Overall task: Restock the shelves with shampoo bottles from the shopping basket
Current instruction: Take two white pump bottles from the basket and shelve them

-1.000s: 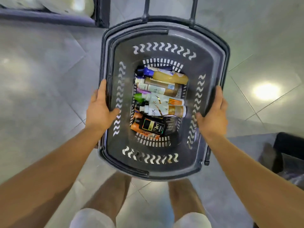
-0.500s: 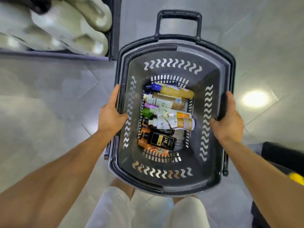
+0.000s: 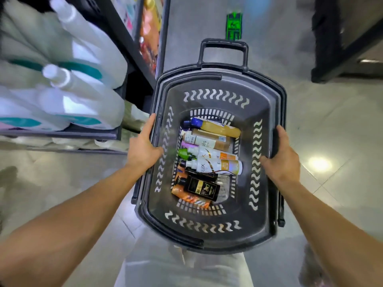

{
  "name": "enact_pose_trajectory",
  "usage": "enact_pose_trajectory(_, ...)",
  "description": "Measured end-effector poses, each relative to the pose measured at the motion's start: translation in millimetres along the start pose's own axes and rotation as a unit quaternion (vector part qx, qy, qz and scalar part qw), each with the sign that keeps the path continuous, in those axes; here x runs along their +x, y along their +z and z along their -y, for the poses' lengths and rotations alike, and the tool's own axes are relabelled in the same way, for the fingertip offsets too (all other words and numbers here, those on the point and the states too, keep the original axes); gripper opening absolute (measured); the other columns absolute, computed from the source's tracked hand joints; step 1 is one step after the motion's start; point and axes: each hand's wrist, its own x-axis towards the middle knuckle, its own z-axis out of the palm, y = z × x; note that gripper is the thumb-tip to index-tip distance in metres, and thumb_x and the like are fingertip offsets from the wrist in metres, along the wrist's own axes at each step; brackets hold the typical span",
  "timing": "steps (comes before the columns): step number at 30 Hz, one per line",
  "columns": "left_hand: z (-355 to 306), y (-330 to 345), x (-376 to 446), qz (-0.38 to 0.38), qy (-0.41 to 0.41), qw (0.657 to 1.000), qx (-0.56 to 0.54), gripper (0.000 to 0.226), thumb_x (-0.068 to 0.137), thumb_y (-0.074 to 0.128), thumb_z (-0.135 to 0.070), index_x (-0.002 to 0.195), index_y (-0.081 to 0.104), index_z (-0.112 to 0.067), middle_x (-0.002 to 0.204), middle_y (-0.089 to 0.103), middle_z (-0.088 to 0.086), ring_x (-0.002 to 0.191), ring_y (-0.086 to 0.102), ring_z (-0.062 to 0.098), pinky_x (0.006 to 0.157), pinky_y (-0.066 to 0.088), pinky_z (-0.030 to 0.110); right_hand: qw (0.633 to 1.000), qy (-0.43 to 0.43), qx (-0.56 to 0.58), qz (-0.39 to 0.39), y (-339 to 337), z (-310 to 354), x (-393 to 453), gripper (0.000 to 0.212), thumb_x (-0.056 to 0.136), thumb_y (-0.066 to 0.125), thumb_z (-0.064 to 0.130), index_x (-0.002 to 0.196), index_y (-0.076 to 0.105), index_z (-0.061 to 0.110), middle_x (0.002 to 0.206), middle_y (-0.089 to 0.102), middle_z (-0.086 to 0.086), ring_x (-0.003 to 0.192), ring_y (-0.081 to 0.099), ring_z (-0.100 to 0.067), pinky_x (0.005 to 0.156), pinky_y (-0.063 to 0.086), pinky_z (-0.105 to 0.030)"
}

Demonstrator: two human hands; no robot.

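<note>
I held the dark shopping basket (image 3: 267, 104) by both rims, left hand (image 3: 143, 149) and right hand (image 3: 283, 161) curled over them. Inside lay shampoo bottles; the white bottle (image 3: 215, 165) read "LUX".

This is a shop aisle. A dark plastic shopping basket (image 3: 215, 100) with a pull handle holds a heap of shampoo bottles (image 3: 209, 160) lying on their sides. Left of the basket stands a dark metal shelf (image 3: 116, 30) stocked with big white jugs (image 3: 83, 96), and farther along it, rows of colourful bottles (image 3: 149, 34). Right of the basket, across the pale glossy tiled floor (image 3: 331, 125), stands another dark shelf unit (image 3: 331, 48).
</note>
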Motion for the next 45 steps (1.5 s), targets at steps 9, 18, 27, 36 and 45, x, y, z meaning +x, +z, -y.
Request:
enact_pose_trajectory(9, -120, -52, 165, -0.026, 0.009, 1.000, 0.008, 0.104, 0.073, 0.077, -0.019, 0.149, 0.015, -0.051, 0.069, 0.062, 0.005, 0.046, 0.056, 0.016, 0.048, 0.051, 0.032, 0.998, -0.048, -0.021, -0.025, -82, 97, 184, 0.096, 0.078, 0.074, 0.021, 0.151, 0.014, 0.038, 0.101, 0.069, -0.014, 0.071, 0.057, -0.027, 0.064, 0.045, -0.032)
enact_pose_trajectory(18, -202, -77, 362, 0.016, 0.010, 1.000, -0.017, 0.103, 0.074, 0.073, -0.009, 0.150, 0.016, -0.049, 0.070, 0.067, 0.016, 0.049, 0.059, 0.027, 0.055, 0.056, 0.043, 0.998, -0.045, -0.041, -0.026, -113, 186, 371, 0.097, 0.076, 0.074, 0.017, 0.151, 0.016, 0.038, 0.105, 0.068, -0.018, 0.089, 0.064, -0.037, 0.069, 0.045, -0.034)
enact_pose_trajectory(27, -304, -94, 535, 0.007, 0.005, 1.000, 0.017, 0.105, 0.073, 0.079, -0.013, 0.151, 0.016, -0.044, 0.078, 0.060, -0.003, 0.049, 0.054, 0.011, 0.064, 0.058, 0.040, 0.999, -0.036, -0.034, -0.013, -151, 254, 566, 0.094, 0.078, 0.074, 0.021, 0.147, 0.016, 0.047, 0.096, 0.064, -0.010, 0.085, 0.057, -0.033, 0.074, 0.046, -0.039)
enact_pose_trajectory(36, -396, -86, 702, 0.000, -0.031, 0.999, 0.018, 0.106, 0.076, 0.079, -0.015, 0.150, 0.012, -0.048, 0.070, 0.066, 0.011, 0.052, 0.062, 0.023, 0.054, 0.056, 0.036, 0.998, -0.052, -0.040, 0.018, -178, 308, 763, 0.092, 0.080, 0.074, 0.021, 0.149, 0.016, 0.042, 0.085, 0.052, -0.003, 0.075, 0.047, -0.026, 0.066, 0.040, -0.034)
enact_pose_trajectory(45, -425, -78, 896, 0.004, -0.042, 0.999, 0.012, 0.103, 0.075, 0.078, -0.019, 0.149, 0.012, -0.049, 0.083, 0.069, 0.007, 0.058, 0.063, 0.020, 0.062, 0.055, 0.037, 0.997, -0.046, -0.063, 0.029, -167, 386, 945, 0.094, 0.082, 0.075, 0.023, 0.150, 0.013, 0.042, 0.086, 0.055, -0.005, 0.075, 0.054, -0.029, 0.065, 0.044, -0.035)
